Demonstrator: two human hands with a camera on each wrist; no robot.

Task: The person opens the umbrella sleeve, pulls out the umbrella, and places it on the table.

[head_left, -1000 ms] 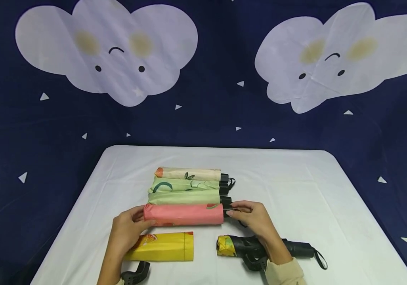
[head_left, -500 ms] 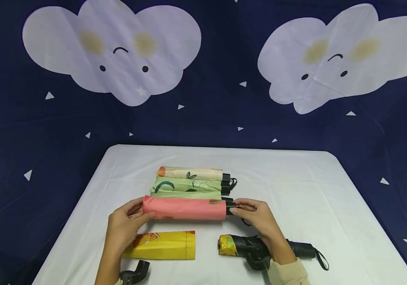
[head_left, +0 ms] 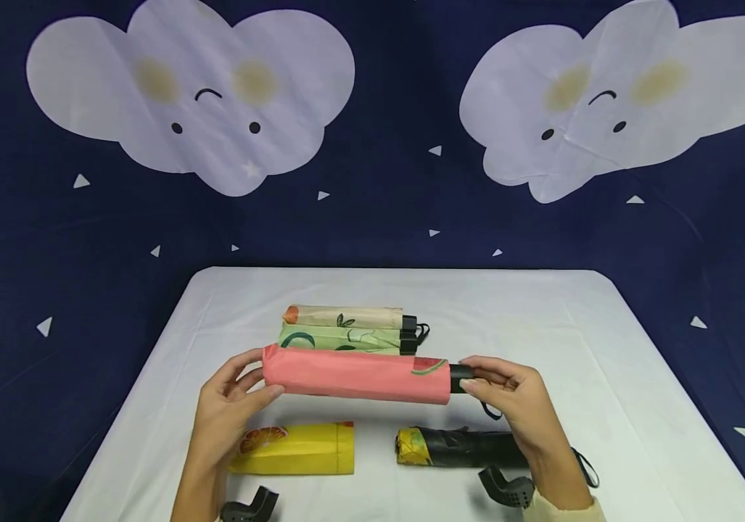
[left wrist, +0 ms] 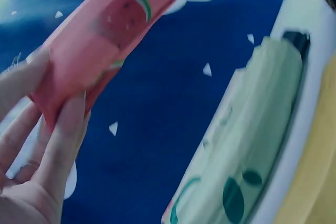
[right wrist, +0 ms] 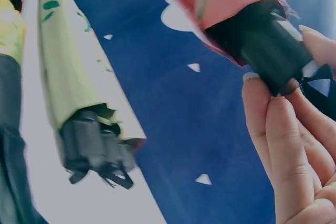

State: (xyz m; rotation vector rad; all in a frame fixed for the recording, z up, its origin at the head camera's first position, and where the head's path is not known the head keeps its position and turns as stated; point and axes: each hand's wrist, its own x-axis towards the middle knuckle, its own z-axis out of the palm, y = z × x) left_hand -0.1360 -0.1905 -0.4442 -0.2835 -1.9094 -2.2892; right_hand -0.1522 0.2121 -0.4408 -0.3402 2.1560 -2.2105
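Note:
A folded pink umbrella (head_left: 355,376) with a watermelon print hangs lengthwise above the white table (head_left: 561,348). My left hand (head_left: 231,402) pinches the closed end of its pink sleeve (left wrist: 100,40). My right hand (head_left: 516,399) grips its black handle (right wrist: 262,43), which sticks out of the sleeve at the right. Behind it lie a green umbrella (head_left: 339,338) and a cream umbrella (head_left: 346,317), side by side with their handles to the right.
A yellow sleeve (head_left: 297,449) with an orange-slice print lies near the front edge. To its right lies a black folded umbrella (head_left: 470,447) with a yellow tip. A dark blue cloud-print backdrop (head_left: 372,145) hangs behind the table.
The pink umbrella has risen off the table and shifted right. My right hand has moved right with the handle, and more of the black handle shows beyond the sleeve.

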